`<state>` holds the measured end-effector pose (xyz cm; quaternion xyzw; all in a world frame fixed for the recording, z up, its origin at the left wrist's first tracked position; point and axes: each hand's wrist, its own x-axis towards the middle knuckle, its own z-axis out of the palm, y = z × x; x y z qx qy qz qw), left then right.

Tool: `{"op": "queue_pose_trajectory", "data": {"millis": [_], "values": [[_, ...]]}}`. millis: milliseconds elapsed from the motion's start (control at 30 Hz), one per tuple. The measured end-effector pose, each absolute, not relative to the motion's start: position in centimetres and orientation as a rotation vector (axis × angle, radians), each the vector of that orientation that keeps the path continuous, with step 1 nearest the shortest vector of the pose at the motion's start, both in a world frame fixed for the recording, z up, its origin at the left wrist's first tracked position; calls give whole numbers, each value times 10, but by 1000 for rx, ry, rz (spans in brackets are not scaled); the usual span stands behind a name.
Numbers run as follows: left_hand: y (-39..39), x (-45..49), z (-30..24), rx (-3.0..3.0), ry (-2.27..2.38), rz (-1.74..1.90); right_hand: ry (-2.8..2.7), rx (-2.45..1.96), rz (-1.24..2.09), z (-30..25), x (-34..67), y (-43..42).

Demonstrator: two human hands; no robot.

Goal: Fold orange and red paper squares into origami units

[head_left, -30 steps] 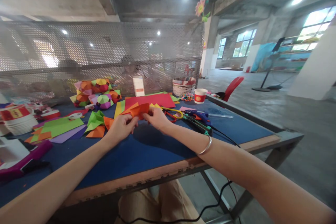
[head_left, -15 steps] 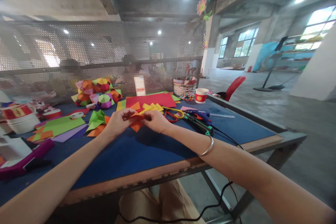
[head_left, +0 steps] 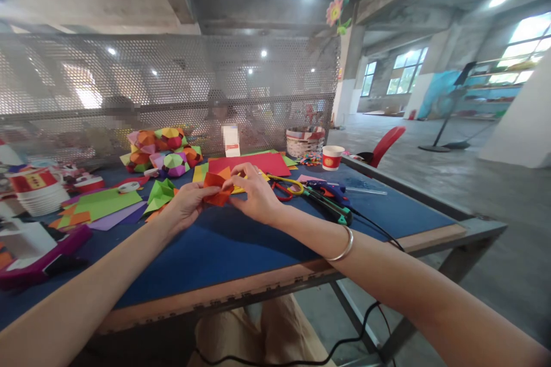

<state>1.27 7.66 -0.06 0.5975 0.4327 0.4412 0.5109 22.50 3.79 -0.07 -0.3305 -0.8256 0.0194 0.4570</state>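
To the far left of the left hand stand a stack of paper cups and, nearer the body, a purple tool; both probably sit out there to leave the space under the wrists free. Closer in, still on that side, lie flat green sheets, and just beside the left hand's knuckles sits a folded green piece, likely kept within short reach. Beyond it, farther from the body, is a heap of paper balls, perhaps set back so that they are not crushed.

The left hand pinches the left edge of an orange folded paper between thumb and fingers, apparently steadying it. The paper is between the two hands, raised off the blue tabletop, which seems to let fingers reach it from both sides. It looks about as tall as it is wide, so I cannot tell a sure long axis; its upper flap leans up and away, and a narrower part points toward the right hand.

The right hand is half curled, fingertips at the paper's right side; whether they grip or only touch, I cannot tell. Beyond its fingers lies a red sheet. Just right of it are scissors, then a green-and-black cutter, both presumably placed for easy pick-up.
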Motion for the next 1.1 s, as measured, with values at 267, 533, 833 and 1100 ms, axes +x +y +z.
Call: {"op": "queue_pose_trajectory", "data": {"millis": [267, 533, 833, 1100], "values": [[67, 19, 1, 1459, 1105, 970, -2074, -834, -74, -3, 225, 40], [63, 23, -2, 1446, 1074, 964, -2056, -919, -164, -3, 223, 37], [55, 31, 0, 1503, 1008, 1009, -2046, -992, -201, -1, 225, 34], [61, 31, -5, 1581, 1036, 1047, -1979, -1016, -71, 3, 220, 29]]}}
